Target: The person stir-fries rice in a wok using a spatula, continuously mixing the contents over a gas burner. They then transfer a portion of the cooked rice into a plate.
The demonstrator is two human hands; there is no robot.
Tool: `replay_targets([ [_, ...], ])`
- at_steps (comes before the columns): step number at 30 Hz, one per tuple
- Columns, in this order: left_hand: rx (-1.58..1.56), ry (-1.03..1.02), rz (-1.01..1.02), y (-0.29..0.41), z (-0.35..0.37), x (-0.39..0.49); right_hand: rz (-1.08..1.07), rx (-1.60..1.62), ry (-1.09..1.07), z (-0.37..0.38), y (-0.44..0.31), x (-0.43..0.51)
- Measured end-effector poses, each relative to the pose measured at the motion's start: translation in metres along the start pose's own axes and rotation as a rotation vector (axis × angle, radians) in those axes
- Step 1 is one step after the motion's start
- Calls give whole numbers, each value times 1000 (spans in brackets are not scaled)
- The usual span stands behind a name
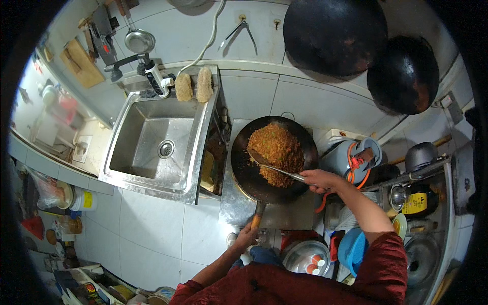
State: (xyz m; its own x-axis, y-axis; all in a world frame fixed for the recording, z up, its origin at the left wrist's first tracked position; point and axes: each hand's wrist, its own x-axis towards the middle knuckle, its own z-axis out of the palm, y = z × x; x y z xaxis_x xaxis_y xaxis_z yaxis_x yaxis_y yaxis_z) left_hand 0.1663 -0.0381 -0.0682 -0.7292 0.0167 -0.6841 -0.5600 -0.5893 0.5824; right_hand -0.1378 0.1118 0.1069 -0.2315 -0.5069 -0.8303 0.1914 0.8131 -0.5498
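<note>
In front of me a large black wok rests on a metal stove top. Reddish-brown crumbly food, perhaps fried rice, is heaped in it, with small green bits. My left hand grips the wok's wooden handle on the near side. Over the wok's right rim, my right hand holds a metal spatula by its handle. The spatula slants to the left, and its blade lies against the left side of the heap, partly among the food.
A stainless steel sink with a faucet stands left. Two black woks hang on the tiled wall. A blue-grey bucket with an orange cord is right of the wok. Below sit a metal lid or basin and a blue basin.
</note>
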Motion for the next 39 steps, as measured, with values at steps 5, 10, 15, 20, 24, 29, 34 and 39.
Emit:
replay_targets([
  [5,-2,12,-10,0,1,0,240,-243,-151,-16,7,-55],
  [10,19,29,-30,7,6,-4,106,-6,-240,27,17,-27],
  [15,15,29,-32,5,0,-8,-258,567,117,134,5,78],
  [20,36,20,-9,1,-1,1,-377,1083,302,150,-54,106],
  [24,70,34,-20,13,9,-6,-373,1428,134,108,-55,93],
  [29,34,29,19,4,-2,-2,-506,1912,-58,91,-3,64],
  [34,28,3,23,-3,-4,8,-631,2164,-345,119,54,26],
  [39,12,-19,41,-5,-7,7,-339,1332,-92,107,50,-50],
])
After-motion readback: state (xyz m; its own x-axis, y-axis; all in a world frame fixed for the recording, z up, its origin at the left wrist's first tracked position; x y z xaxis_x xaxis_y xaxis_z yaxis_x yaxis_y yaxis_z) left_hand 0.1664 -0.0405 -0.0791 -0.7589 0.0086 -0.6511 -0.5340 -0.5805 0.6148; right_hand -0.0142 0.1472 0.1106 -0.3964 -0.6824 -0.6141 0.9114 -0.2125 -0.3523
